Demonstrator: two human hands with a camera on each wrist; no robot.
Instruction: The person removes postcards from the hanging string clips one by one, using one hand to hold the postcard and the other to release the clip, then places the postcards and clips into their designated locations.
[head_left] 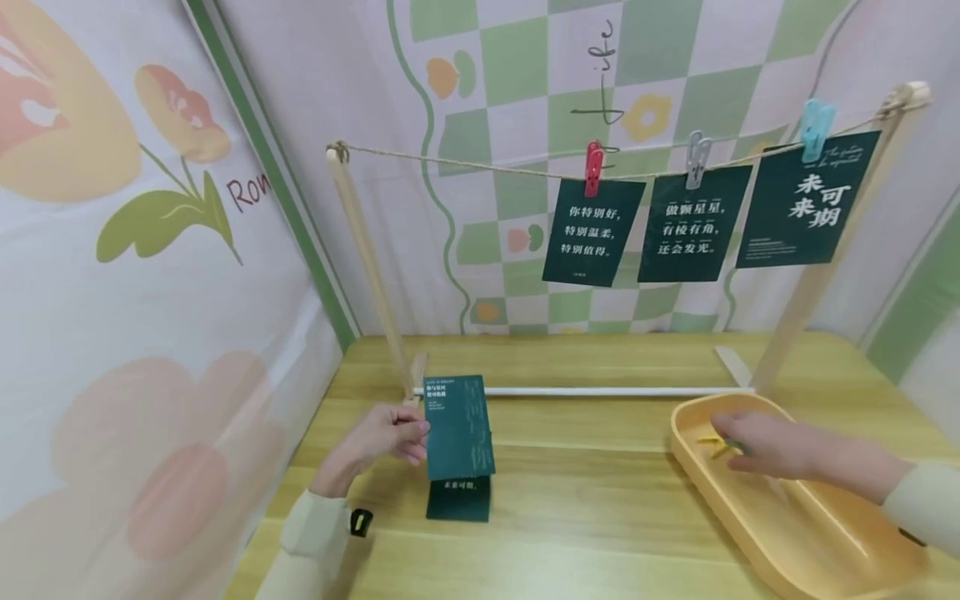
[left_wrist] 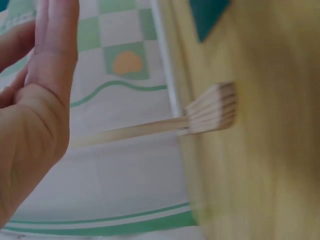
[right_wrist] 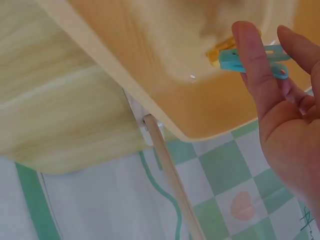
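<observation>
In the head view my left hand (head_left: 382, 435) pinches a dark green printed card (head_left: 457, 429) by its left edge, above the table. Below it lies another dark green card (head_left: 459, 504), partly covered by the held one. My right hand (head_left: 780, 446) is inside the yellow-orange tray (head_left: 693, 467). In the right wrist view its fingers hold a light blue clothespin (right_wrist: 232, 61), and a yellow clothespin (right_wrist: 214, 56) shows just behind that. The left wrist view shows my left hand (left_wrist: 37, 107) with only a corner of a green card (left_wrist: 207, 17) at the top.
A twine line (head_left: 465, 161) runs between two wooden posts (head_left: 367, 258). Three green cards hang from it by a red clothespin (head_left: 593, 169), a grey clothespin (head_left: 697, 158) and a blue clothespin (head_left: 815, 131). A white bar (head_left: 585, 391) joins the stand's feet. Patterned cloth hangs behind.
</observation>
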